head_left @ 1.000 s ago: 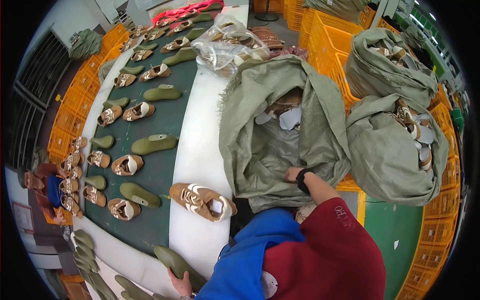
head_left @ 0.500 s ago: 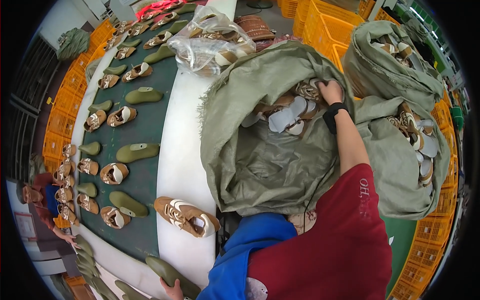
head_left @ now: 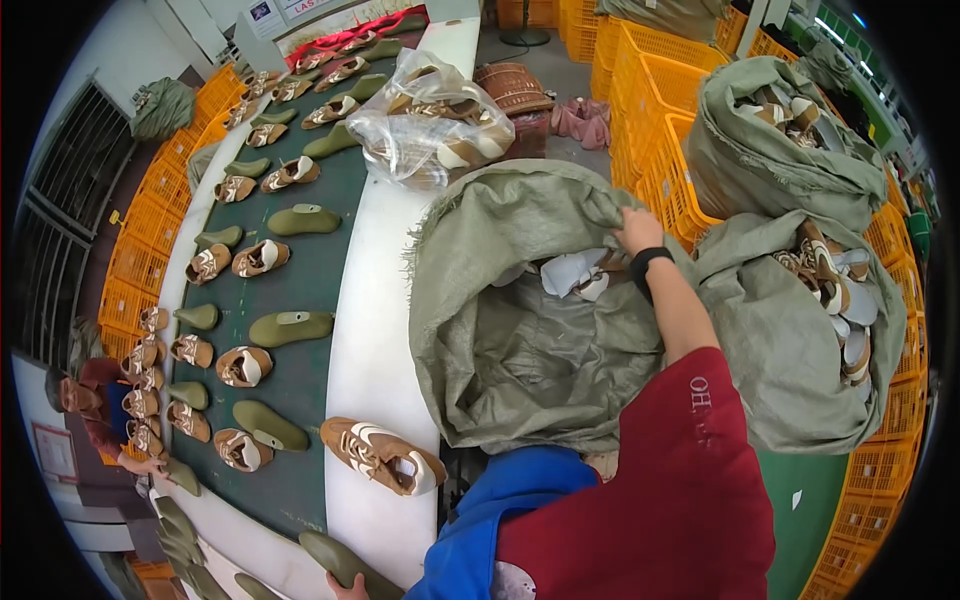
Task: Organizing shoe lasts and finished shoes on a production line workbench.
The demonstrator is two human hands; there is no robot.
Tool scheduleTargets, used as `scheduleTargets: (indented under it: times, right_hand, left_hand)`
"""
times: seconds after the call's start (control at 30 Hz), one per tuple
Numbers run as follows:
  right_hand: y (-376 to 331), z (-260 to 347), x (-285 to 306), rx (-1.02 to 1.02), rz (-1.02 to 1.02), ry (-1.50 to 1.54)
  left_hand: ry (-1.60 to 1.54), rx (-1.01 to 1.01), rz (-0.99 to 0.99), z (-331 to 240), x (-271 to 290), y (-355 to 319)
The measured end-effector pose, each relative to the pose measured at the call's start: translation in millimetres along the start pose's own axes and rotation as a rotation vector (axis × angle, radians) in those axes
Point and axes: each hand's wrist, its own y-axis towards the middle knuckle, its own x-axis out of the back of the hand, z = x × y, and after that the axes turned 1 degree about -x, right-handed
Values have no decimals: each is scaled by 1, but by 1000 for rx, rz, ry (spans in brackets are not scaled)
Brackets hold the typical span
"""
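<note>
My right hand (head_left: 640, 232), with a black band on the wrist, is closed on the right far rim of a large grey-green woven sack (head_left: 510, 400). Inside that sack, below my hand, lie shoe uppers with grey-white linings (head_left: 572, 272), partly covered by a fold. At the lower edge my left hand (head_left: 347, 588) grips an olive-green shoe last (head_left: 340, 560); only its fingers show. A brown sneaker (head_left: 384, 456) with white trim and laces stands on the white table edge (head_left: 375, 330), between the last and the sack.
Left of me a green conveyor belt (head_left: 290, 385) carries rows of brown shoes and green lasts. A clear plastic bag (head_left: 430, 120) of shoes sits beyond the sack. Two more full sacks (head_left: 790, 340) stand at right by orange crates (head_left: 680, 90). A co-worker (head_left: 90, 400) is at far left.
My right hand has moved from the shoes inside the sack to its rim, and the far side of the sack has sagged lower. My left hand stays on the shoe last.
</note>
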Motion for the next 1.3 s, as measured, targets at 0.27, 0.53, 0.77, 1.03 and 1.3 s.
scheduleTargets:
  times: [0.27,0.53,0.77,1.03,1.3]
  right_hand:
    - [-146,70,37,442,248,234]
    - [-219,109,-8,508,610,755]
    - [-102,44,207,99,22,1922]
    - [-18,-17,154,-248,227,1296]
    - [-25,25,142,62,-346,-262]
  left_hand:
    - [-195,-70,-11,31,-14,12]
    - [-249,-109,-91,56,-48,58]
    - [-307,-79,-139,108,-70,59]
    - [-317,-142,-200,94,-64,50]
    - [-314,-152,-220,103,-65,54]
